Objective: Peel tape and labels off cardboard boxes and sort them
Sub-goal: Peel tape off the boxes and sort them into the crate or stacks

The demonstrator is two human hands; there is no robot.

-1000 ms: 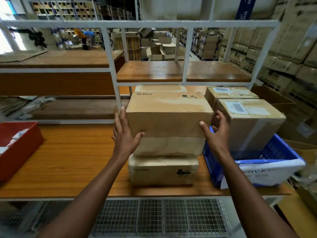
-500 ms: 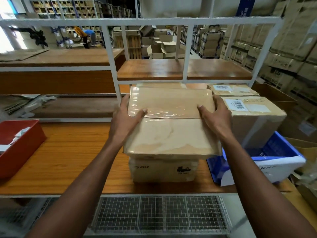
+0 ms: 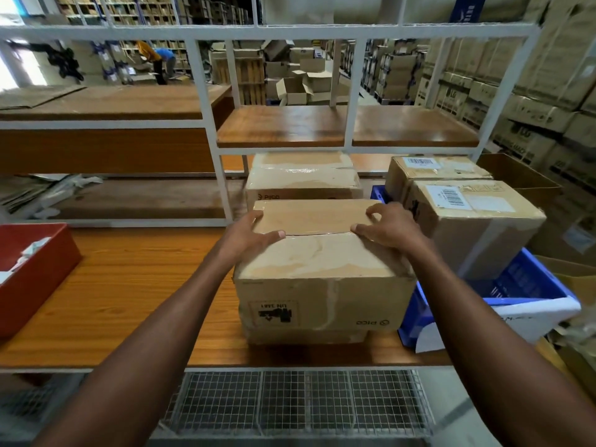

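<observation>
Single head-worn wide-angle view, facing forward and down, close over the workbench

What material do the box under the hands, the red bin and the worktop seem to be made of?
Box: brown cardboard, matte, with glossy clear tape across the top seam; creased, scuffed edges suggest it.
Red bin: probably moulded plastic, going by its smooth, uniform walls.
Worktop: wood-grain surface with a slight sheen, possibly laminate rather than solid wood.
</observation>
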